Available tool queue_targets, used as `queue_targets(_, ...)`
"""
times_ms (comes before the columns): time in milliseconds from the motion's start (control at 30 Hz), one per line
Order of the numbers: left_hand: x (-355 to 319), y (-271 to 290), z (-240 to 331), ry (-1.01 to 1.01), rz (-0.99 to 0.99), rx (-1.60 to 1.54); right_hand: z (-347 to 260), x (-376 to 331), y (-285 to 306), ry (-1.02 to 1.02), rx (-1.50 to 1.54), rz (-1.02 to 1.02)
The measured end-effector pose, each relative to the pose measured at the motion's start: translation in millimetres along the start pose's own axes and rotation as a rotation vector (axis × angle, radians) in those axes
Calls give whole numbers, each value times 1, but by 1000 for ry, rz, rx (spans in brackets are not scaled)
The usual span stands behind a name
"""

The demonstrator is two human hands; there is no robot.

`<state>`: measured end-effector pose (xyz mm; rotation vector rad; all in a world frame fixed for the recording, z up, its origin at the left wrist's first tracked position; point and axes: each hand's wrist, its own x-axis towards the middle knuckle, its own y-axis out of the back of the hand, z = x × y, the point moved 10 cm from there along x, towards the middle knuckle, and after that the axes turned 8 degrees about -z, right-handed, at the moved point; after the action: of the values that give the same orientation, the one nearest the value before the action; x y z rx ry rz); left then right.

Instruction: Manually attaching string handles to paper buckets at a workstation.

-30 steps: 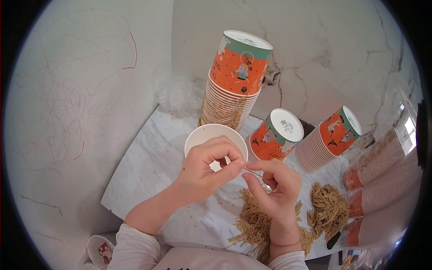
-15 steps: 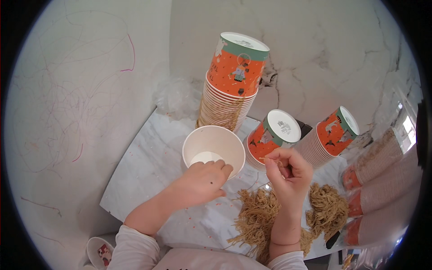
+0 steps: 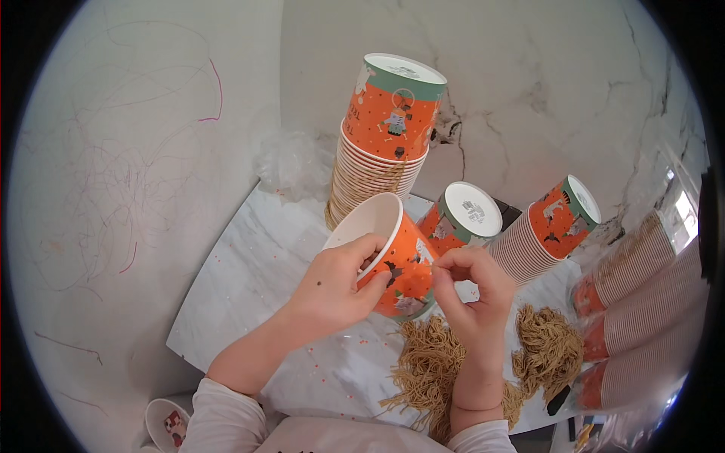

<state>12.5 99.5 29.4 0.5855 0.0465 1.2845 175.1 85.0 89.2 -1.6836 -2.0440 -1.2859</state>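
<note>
My left hand (image 3: 331, 281) grips the rim of an orange paper bucket (image 3: 408, 260), fingers inside and thumb on the printed outer wall. The bucket leans to the right, its white inside partly showing. At its right side my right hand (image 3: 477, 291) is closed in a pinch, fingertips at the wall. The short tan cord it pinched half a second ago is mostly hidden by the fingers now. Below the right hand lies a loose bundle of tan cords (image 3: 427, 366), and a second cord bundle (image 3: 549, 343) lies right of the wrist.
A tall stack of upturned buckets (image 3: 396, 113) stands behind, with cords hanging along its rims. Two shorter upturned stacks, one near (image 3: 472, 211) and one farther right (image 3: 555, 226), stand beside it. Plastic-wrapped stacks (image 3: 634, 325) line the right edge. Crumpled clear plastic (image 3: 294, 166) sits by the wall.
My left hand has taken hold of the upright bucket's rim and tipped it to the right. My right hand has moved slightly left, its fingertips now at the bucket's wall.
</note>
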Motion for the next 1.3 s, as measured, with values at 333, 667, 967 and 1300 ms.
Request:
queue_targets(333,-5,-9,7,-67,-2,-366,-24,2,-13,188,-257,8)
queue_targets(667,-6,-13,8,-40,-24,-346,-27,-1,-14,222,-339,26)
queue_targets(967,-7,-11,15,-86,-4,-344,-29,-4,-16,203,-373,-3)
queue_targets(1300,-8,-13,11,-82,-11,-373,-30,-4,-17,195,-394,-5)
